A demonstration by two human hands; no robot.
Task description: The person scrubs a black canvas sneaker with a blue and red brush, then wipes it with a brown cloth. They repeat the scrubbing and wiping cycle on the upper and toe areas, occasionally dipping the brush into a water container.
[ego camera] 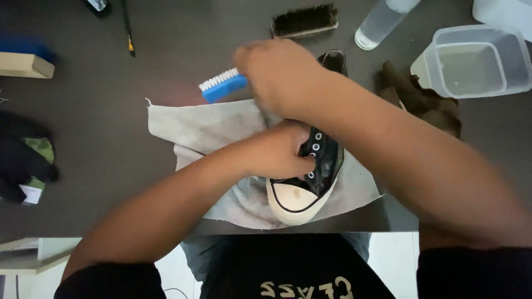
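Black sneaker (310, 171) with white toe cap, lying on a grey cloth (194, 127); left hand (280, 150) — fingers clamped on its lace eyelets. Right hand (277, 72), above the sneaker's heel, closed around a blue brush (223, 86) — white bristles upward; clear tub (476, 61) well right of the sneaker.

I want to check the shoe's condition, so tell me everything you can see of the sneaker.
The sneaker is black canvas with a cream rubber toe cap, slightly marked, and silver eyelets, unlaced. It lies on a grey cloth, toe toward the person. The left hand grips its side; the right hand covers its heel.
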